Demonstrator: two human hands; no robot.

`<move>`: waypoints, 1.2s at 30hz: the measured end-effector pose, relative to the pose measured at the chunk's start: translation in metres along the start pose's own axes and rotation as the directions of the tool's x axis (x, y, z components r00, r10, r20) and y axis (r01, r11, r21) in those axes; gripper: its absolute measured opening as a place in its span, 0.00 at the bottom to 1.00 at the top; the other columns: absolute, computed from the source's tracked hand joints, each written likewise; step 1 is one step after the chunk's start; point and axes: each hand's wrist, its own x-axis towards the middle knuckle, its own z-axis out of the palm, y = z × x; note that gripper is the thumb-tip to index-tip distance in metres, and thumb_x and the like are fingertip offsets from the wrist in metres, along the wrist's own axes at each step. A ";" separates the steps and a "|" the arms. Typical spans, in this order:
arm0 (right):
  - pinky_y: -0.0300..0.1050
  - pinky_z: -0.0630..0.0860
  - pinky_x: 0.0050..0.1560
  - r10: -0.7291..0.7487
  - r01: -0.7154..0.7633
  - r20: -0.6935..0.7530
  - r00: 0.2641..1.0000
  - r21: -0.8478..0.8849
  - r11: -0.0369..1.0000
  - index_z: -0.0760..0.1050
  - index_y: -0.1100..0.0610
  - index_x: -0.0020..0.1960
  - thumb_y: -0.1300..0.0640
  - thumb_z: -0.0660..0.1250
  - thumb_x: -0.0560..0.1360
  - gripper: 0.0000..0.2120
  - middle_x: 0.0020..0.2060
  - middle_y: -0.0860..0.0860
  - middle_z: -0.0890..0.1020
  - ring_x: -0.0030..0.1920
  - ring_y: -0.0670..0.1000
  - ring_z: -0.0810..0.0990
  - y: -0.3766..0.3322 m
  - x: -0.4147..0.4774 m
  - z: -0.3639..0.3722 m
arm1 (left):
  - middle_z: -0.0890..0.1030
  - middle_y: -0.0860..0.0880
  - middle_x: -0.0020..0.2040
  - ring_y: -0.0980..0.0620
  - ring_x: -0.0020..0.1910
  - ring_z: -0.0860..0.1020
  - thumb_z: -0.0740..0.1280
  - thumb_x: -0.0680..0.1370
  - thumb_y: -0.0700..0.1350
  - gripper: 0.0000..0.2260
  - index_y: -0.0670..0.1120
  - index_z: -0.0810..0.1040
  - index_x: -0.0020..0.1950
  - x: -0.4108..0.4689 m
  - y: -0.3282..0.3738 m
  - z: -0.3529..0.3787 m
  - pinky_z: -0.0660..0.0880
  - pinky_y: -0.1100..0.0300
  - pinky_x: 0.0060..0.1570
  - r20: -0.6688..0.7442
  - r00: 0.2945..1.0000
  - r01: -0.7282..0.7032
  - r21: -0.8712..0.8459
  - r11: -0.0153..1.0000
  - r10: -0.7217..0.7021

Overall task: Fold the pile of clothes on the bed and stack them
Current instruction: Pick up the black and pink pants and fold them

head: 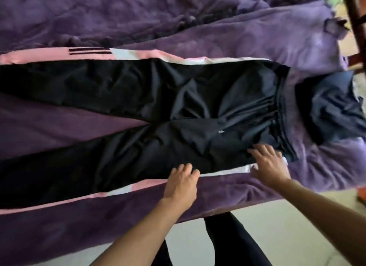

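- The black track pants (158, 99) lie spread flat on the purple blanket (237, 37) of the bed, not yet folded. Another dark garment (332, 107) waits beside the waistband.
- My right hand (269, 164) presses flat near the waistband. My left hand (181, 183) touches the pants' edge with bent fingers; whether it grips, I cannot tell.
- The small white logo (220, 132) is unreadable.

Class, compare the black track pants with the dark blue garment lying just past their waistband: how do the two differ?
The track pants lie spread flat, legs apart; the dark blue garment sits rumpled. The track pants carry pink and white side stripes; the dark blue garment looks plain. The left hand and right hand touch the track pants, not the dark blue garment. Both rest on the purple blanket.
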 end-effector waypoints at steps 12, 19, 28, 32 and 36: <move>0.54 0.77 0.49 -0.303 0.344 -0.312 0.901 0.085 0.935 0.84 0.58 0.47 0.53 0.57 0.67 0.20 0.50 0.53 0.85 0.52 0.54 0.84 0.121 0.001 0.023 | 0.79 0.46 0.36 0.43 0.37 0.80 0.77 0.62 0.35 0.11 0.43 0.79 0.39 0.022 0.037 0.013 0.77 0.52 0.35 -0.145 0.975 0.189 0.134 0.973 -0.170; 0.51 0.75 0.37 -0.011 0.063 -0.175 0.984 0.291 0.955 0.78 0.56 0.45 0.56 0.69 0.72 0.04 0.37 0.58 0.83 0.39 0.63 0.82 0.135 0.043 -0.042 | 0.81 0.39 0.38 0.37 0.37 0.80 0.70 0.69 0.33 0.05 0.40 0.79 0.43 0.020 0.001 -0.059 0.76 0.48 0.36 -0.318 0.850 0.406 -0.114 0.907 -0.421; 0.56 0.73 0.50 0.156 -0.032 -0.384 0.910 0.312 0.950 0.77 0.57 0.56 0.48 0.64 0.76 0.15 0.52 0.63 0.81 0.52 0.66 0.78 0.111 0.188 -0.118 | 0.81 0.35 0.49 0.33 0.50 0.77 0.60 0.76 0.38 0.09 0.41 0.78 0.52 0.167 -0.070 -0.176 0.73 0.45 0.50 -0.557 0.721 0.364 -0.203 0.909 -0.413; 0.55 0.72 0.50 0.267 -0.181 -0.370 0.890 0.251 0.951 0.76 0.54 0.58 0.43 0.64 0.75 0.18 0.53 0.63 0.80 0.52 0.67 0.78 0.104 0.231 -0.108 | 0.79 0.38 0.55 0.35 0.55 0.75 0.59 0.77 0.40 0.10 0.44 0.77 0.56 0.225 -0.098 -0.173 0.71 0.47 0.55 -0.515 0.719 0.426 -0.203 0.881 -0.467; 0.56 0.70 0.55 0.386 -0.343 -0.273 0.881 0.193 0.919 0.72 0.58 0.60 0.42 0.58 0.78 0.21 0.58 0.63 0.77 0.58 0.66 0.76 0.089 0.246 -0.090 | 0.73 0.38 0.63 0.36 0.62 0.70 0.64 0.78 0.47 0.14 0.45 0.73 0.63 0.239 -0.113 -0.145 0.68 0.45 0.60 -0.401 0.784 0.446 -0.169 0.879 -0.474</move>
